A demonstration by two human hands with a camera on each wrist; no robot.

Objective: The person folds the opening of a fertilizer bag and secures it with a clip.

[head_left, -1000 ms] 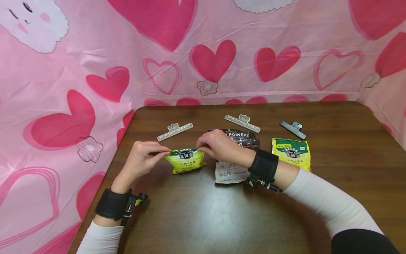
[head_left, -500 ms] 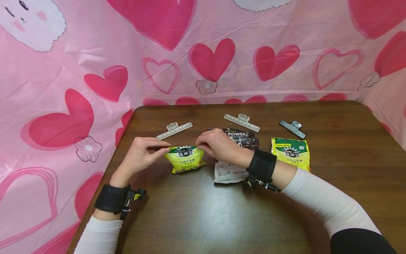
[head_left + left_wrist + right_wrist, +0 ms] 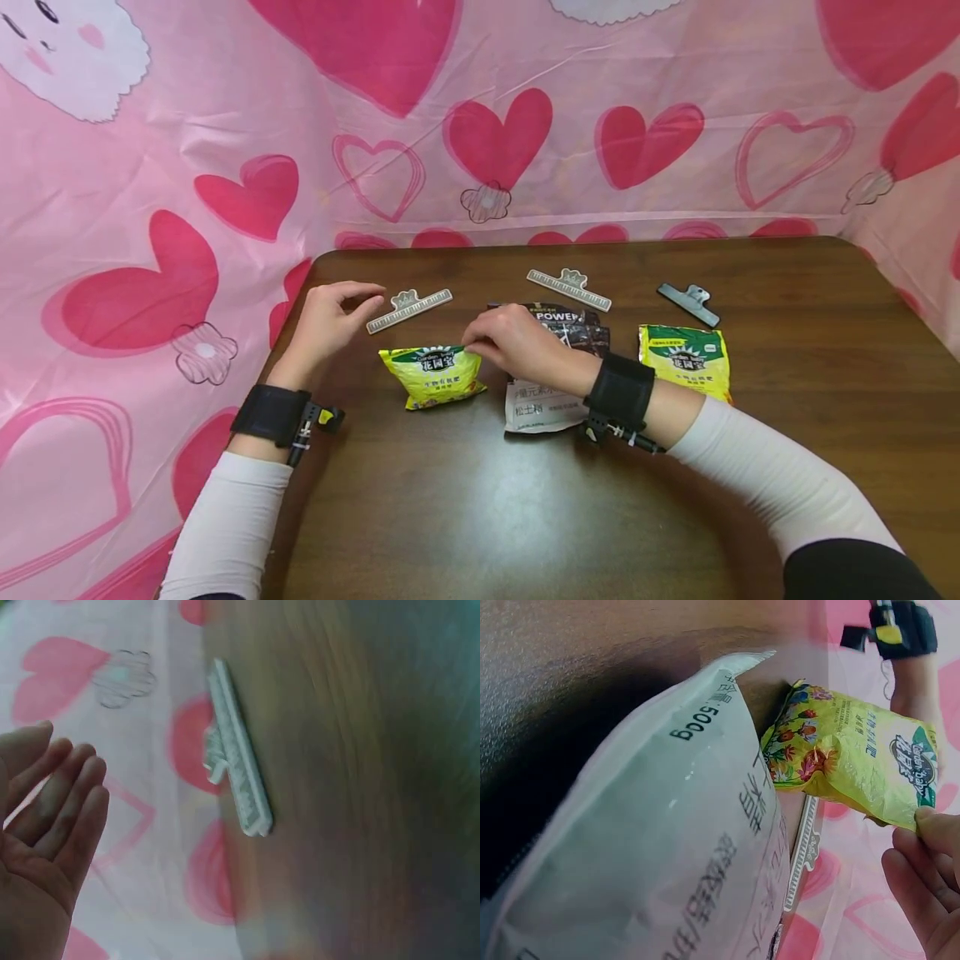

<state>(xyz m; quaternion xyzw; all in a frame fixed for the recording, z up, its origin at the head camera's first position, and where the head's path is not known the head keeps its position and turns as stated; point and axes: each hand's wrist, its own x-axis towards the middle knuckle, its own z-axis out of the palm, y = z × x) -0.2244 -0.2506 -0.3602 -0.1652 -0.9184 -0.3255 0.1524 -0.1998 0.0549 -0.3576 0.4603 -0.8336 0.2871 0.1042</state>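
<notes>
A yellow and green fertilizer bag stands on the table, its top edge folded. My right hand pinches its upper right corner between thumb and fingers, as the right wrist view confirms at the bag's corner. Free of the bag, my left hand hovers near a pale clip with a piano-key pattern. In the left wrist view that clip lies apart from the left hand, whose fingers are loosely bent around nothing.
Partly under my right forearm lies a black and white bag. Farther right is another yellow and green bag. A second piano-key clip and a dark metal clip lie toward the back of the wooden table.
My left hand has let go of the bag's left corner and moved up and away toward the left clip. My right hand keeps its pinch on the right corner.
</notes>
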